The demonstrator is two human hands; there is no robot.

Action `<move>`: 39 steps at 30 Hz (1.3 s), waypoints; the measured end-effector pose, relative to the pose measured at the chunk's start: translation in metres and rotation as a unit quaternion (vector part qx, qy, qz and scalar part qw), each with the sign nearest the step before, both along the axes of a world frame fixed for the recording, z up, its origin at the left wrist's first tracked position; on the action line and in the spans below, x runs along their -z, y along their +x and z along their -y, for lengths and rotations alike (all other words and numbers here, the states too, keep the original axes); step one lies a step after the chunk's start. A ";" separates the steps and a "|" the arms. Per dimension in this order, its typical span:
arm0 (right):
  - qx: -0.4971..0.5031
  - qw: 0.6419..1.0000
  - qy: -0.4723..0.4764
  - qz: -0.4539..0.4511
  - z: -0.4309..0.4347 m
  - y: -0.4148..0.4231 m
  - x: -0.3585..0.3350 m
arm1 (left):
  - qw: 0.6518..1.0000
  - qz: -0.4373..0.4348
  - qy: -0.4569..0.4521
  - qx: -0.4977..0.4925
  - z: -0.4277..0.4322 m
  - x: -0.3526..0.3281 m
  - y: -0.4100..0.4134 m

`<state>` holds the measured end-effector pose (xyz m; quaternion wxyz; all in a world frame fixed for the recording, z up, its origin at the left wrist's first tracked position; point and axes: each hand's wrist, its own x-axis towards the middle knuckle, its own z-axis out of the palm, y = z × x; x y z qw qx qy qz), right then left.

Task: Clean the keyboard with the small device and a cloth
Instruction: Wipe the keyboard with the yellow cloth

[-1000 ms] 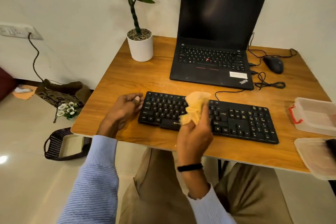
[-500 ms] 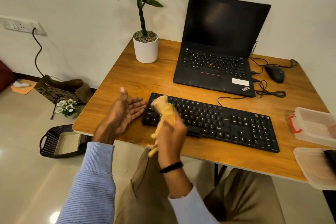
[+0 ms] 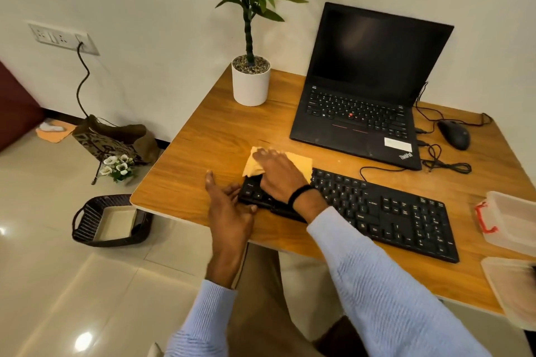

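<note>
The left hand [image 3: 232, 207] is lying open nearest the viewer, thumb standing apart, its straight fingers touching the near-left corner of the black keyboard [image 3: 391, 211]. Just beyond it, the right hand [image 3: 277, 175], a black band at the wrist, is lying flat with fingers spread, pressing the yellow cloth [image 3: 300, 161] down over the keyboard's far-left corner. The cloth is spilling off the keys onto the wooden worktop [image 3: 197, 159]; the fingertips are blurred. The keyboard is lying slantwise along the worktop's near edge. Farther back, an open ThinkPad laptop [image 3: 362, 113] is sitting with a dark screen.

Half a second ago the right hand was gripping the cloth bunched up, lifted over the nearer left keys. Now the cloth is lying spread out under the palm. The left hand was hovering palm-up beside the keyboard; now it is steadying its corner.
</note>
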<state>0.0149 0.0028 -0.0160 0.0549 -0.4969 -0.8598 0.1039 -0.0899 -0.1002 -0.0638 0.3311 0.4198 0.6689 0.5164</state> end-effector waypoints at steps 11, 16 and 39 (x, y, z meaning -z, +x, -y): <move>0.025 0.979 -0.066 -0.192 0.110 0.016 0.014 | 1.000 -0.001 -0.002 -0.020 0.002 -0.004 0.001; 0.172 0.819 -0.202 -0.509 0.160 0.054 -0.009 | 0.999 0.007 -0.046 0.013 0.004 -0.011 -0.006; 0.308 0.496 -0.276 -0.763 0.200 0.168 -0.035 | 0.961 0.132 -0.040 0.240 0.078 -0.075 0.112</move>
